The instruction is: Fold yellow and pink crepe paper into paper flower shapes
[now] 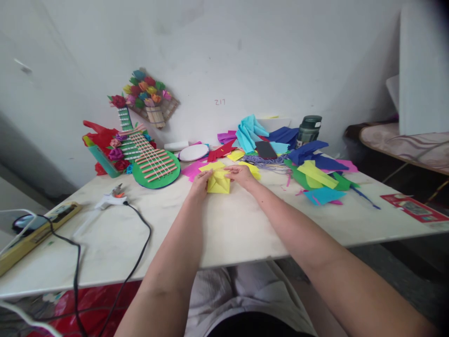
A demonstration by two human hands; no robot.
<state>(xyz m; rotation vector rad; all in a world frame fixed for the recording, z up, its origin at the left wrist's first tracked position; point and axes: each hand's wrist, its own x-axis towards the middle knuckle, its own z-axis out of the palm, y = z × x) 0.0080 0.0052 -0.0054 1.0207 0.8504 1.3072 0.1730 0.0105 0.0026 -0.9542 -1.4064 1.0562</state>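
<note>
A small square of folded yellow paper (219, 183) is held between my hands over the middle of the table. My left hand (202, 180) pinches its left edge. At its upper right, my right hand (241, 175) grips the paper with thumb and fingers. Creases run toward the centre of the sheet. More yellow paper (213, 165) shows just behind it, and pink paper (191, 171) lies to the left of that. Beyond my right hand another yellow piece (253, 169) is partly covered.
Left of my hands lie a green craft lute (156, 180), a glue gun (111, 200) with a black cord, and a power strip (38, 231). Coloured paper (324, 196), a phone (265, 150) and a dark bottle (309, 130) are at the right and back.
</note>
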